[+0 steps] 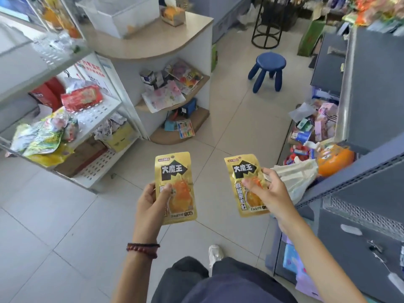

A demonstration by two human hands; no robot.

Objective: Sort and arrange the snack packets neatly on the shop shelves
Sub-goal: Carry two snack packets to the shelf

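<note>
I hold two matching gold snack packets with black labels above the tiled floor. My left hand [150, 202] grips the left gold packet [177, 171] by its lower left edge, thumb on its front. My right hand [270, 192] pinches the right gold packet [241, 169] at its right side, thumb across the orange picture. Both packets face me upright and are apart from each other. The white perforated shelf unit [98, 112] on the left carries red, green and yellow snack bags. The grey shelf unit [358, 176] stands close on my right.
A blue stool [270, 62] and a black metal stool [270, 25] stand further down the aisle. A curved counter [175, 40] with small shelves of toys is ahead left. A white bag [299, 178], an orange ball [335, 160] and mixed goods lie at the grey shelf's foot.
</note>
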